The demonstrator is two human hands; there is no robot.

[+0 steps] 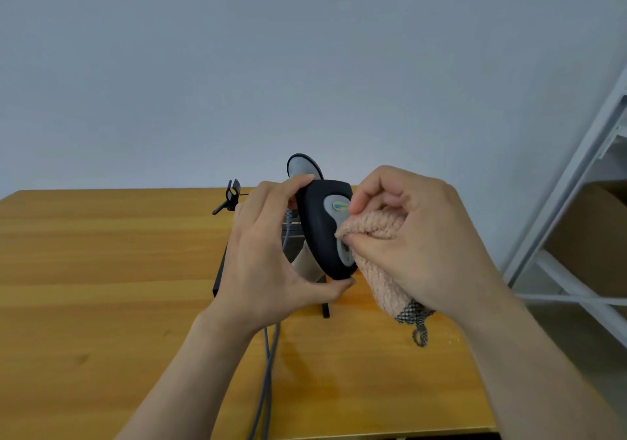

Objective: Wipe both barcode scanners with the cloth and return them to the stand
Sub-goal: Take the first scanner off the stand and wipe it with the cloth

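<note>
The head camera looks down on a wooden table (101,270) set against a plain pale wall (305,49).

The left hand (268,256) holds a dark scanner (315,222) above the middle of the table. Its thumb is curled under the scanner's lower end and its fingers wrap over the top, so the grip is firm around the body. The scanner is tilted, and its grey panel with a small blue label faces the right hand.

The right hand (417,236) is bunched around a pink cloth (380,226), pinching it between thumb and fingers. It presses a fold of the cloth against the grey panel. The rest of the cloth hangs below the palm and ends in a checked trim with a small loop (420,334).

Just behind the held scanner, the grey head of a second scanner (302,168) rises upright. How it is seated is hidden by the hands. The black stand (220,270) sits on the table beneath both hands, with one leg showing near the cloth. An empty black clip (232,195) stands to the left of the scanners.

Two grey cables (268,371) run from under the left wrist to the table's near edge. At the right, a white shelf frame (576,202) holds a cardboard box (593,236).
</note>
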